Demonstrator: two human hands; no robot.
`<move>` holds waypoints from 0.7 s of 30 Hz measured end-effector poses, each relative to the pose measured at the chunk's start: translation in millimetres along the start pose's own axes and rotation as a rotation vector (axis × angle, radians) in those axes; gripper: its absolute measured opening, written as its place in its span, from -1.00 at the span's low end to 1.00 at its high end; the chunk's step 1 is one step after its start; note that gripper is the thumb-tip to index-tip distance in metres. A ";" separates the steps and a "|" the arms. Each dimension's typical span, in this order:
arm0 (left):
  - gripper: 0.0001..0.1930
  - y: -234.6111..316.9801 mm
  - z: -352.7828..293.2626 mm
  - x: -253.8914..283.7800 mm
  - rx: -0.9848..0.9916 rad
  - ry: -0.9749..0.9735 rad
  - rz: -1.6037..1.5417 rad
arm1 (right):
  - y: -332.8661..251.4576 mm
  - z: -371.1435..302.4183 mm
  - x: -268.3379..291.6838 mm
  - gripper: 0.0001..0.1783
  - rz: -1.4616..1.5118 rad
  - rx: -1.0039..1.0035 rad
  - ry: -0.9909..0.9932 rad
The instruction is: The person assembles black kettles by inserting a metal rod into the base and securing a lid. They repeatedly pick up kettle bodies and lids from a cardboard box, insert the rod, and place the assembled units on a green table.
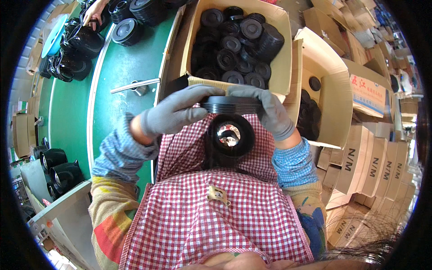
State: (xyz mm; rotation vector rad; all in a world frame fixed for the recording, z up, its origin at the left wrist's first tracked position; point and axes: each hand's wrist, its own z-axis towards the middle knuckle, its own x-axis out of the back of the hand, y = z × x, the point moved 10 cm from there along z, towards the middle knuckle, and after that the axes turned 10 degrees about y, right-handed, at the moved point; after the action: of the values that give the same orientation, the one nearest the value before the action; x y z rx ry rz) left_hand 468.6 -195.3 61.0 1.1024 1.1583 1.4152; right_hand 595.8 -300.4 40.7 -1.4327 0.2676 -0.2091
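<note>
Both hands wear grey gloves. Between them, in front of my apron, is a round black ribbed plastic part [231,105], seen edge-on and looking like a lid or base. My left hand [177,110] is closed on its left edge, thumb below and fingers over the top. My right hand [270,110] grips the right edge, its fingers bent over the top. Just beneath, at my lap, stands a black round vessel [215,150] with a shiny metallic inside facing up. It sits apart from both hands. Its lower part is hard to make out.
Ahead, a cardboard box [288,54] holds many round black parts; another box [339,99] with more stands to its right. On the green bench [119,67] at left are a metal bar tool [135,85], black lids [126,32] and black kettles [85,42]. Another person's hand [94,11] reaches among the kettles. Cartons [360,157] stack at right.
</note>
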 end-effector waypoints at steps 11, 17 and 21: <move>-0.54 -56.4 0.6 -78.3 -0.158 0.152 -0.032 | 23.9 -94.1 9.9 -0.61 -0.126 0.194 0.223; -0.77 -32.9 -2.8 -90.3 -0.492 0.185 0.265 | 10.6 -93.3 6.6 -0.82 -0.288 0.301 0.211; -0.81 -24.1 -2.5 -94.2 -0.647 0.175 0.333 | 8.0 -93.6 4.1 -0.85 -0.401 0.400 0.213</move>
State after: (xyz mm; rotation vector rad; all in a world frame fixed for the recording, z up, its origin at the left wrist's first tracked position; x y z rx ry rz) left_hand 481.1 -286.8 30.5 0.7310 0.5585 1.9913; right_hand 571.0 -389.1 21.6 -1.0531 0.0997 -0.7062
